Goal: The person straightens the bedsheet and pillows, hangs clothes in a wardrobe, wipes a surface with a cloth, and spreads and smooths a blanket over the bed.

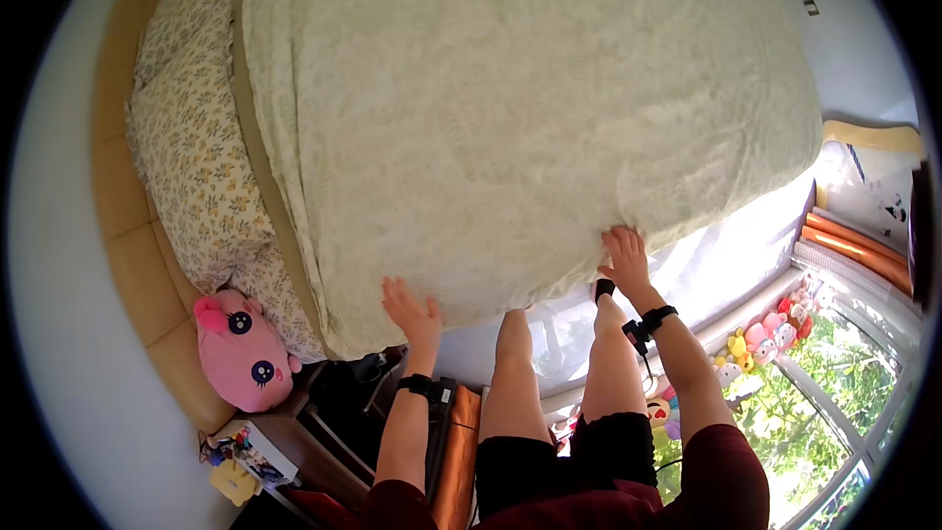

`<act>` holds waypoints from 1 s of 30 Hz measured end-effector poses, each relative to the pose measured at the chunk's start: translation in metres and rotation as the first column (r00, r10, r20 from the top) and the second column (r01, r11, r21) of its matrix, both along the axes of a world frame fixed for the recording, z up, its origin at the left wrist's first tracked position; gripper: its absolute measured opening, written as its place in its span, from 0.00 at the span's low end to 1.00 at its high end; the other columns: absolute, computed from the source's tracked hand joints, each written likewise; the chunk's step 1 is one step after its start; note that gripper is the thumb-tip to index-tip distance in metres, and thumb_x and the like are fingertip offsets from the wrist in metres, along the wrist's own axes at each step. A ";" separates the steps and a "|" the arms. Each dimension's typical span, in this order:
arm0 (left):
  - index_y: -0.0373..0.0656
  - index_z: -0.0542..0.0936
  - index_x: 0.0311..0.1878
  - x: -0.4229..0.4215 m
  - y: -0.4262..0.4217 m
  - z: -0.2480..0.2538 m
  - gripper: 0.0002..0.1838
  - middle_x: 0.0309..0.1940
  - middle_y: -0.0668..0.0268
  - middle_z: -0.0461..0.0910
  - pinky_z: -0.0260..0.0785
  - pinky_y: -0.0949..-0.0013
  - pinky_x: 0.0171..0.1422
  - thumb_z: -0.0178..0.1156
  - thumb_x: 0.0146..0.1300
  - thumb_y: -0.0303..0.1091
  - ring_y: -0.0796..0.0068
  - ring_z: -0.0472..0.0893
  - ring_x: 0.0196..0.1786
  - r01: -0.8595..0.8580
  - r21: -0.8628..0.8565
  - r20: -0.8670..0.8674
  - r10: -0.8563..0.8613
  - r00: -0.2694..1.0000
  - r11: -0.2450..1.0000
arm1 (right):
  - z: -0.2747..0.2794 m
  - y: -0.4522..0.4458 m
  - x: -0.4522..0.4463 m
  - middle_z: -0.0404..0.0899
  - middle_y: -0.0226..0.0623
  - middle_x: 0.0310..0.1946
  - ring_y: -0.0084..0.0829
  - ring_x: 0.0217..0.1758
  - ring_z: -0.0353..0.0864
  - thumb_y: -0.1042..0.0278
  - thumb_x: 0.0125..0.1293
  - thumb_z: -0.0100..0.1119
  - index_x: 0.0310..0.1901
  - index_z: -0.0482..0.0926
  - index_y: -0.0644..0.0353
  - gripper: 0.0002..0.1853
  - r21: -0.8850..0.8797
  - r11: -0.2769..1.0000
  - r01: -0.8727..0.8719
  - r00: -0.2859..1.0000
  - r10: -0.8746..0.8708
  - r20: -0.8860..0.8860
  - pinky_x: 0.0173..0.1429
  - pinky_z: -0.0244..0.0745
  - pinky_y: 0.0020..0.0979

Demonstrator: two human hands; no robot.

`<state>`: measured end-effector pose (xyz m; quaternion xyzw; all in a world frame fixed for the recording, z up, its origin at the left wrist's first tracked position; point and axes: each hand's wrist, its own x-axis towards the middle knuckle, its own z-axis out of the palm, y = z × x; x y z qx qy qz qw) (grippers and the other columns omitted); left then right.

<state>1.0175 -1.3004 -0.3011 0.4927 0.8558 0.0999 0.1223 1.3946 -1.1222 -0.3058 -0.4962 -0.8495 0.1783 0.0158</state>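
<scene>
A pale green bedspread covers the bed, its near edge hanging in front of my legs. My left hand lies at that edge toward the pillow end, fingers stretched out and palm down. Farther right, my right hand rests on the same edge with its fingers spread. Neither hand grips the cloth visibly. Each wrist wears a black strap. Beside the bedspread's left border, floral-patterned bedding lies against the tan headboard.
A pink plush toy sits at the near headboard corner. A dark nightstand stands below it. Stuffed toys line the windowsill at right, beside the window. Orange rolls and a white board stand past the bed's foot.
</scene>
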 end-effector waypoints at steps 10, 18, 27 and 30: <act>0.37 0.53 0.69 0.247 0.126 0.003 0.40 0.70 0.45 0.46 0.44 0.38 0.68 0.57 0.59 0.45 0.44 0.47 0.71 0.447 -0.071 0.150 -0.434 0.889 0.892 | -0.051 0.029 0.119 0.73 0.31 0.36 0.33 0.48 0.70 0.70 0.48 0.57 0.33 0.73 0.56 0.08 -0.010 0.955 -0.296 0.931 0.286 -0.226 0.52 0.65 0.33; 0.29 0.52 0.66 0.339 0.190 -0.026 0.40 0.67 0.35 0.46 0.52 0.48 0.68 0.58 0.57 0.39 0.42 0.53 0.68 0.183 -0.368 0.061 -0.172 0.983 0.912 | 0.015 0.099 0.259 0.75 0.41 0.42 0.43 0.49 0.73 0.55 0.58 0.61 0.42 0.75 0.60 0.18 -0.445 0.825 0.348 0.812 -0.502 -0.296 0.50 0.68 0.40; 0.32 0.50 0.68 0.415 0.273 0.002 0.37 0.68 0.39 0.45 0.47 0.45 0.68 0.55 0.59 0.34 0.41 0.50 0.69 0.391 -0.003 0.025 -0.390 0.920 0.921 | -0.031 0.171 0.351 0.78 0.46 0.33 0.48 0.40 0.77 0.44 0.61 0.54 0.36 0.75 0.63 0.24 -0.410 0.645 0.645 0.694 -0.719 -0.039 0.44 0.71 0.44; 0.33 0.51 0.68 0.433 0.303 -0.003 0.37 0.68 0.38 0.44 0.45 0.44 0.69 0.55 0.60 0.37 0.41 0.49 0.70 0.343 -0.063 0.009 -0.343 0.939 0.937 | -0.041 0.194 0.354 0.78 0.51 0.26 0.55 0.35 0.76 0.52 0.64 0.49 0.27 0.75 0.62 0.20 -0.459 0.622 0.634 0.708 -0.706 0.020 0.41 0.69 0.50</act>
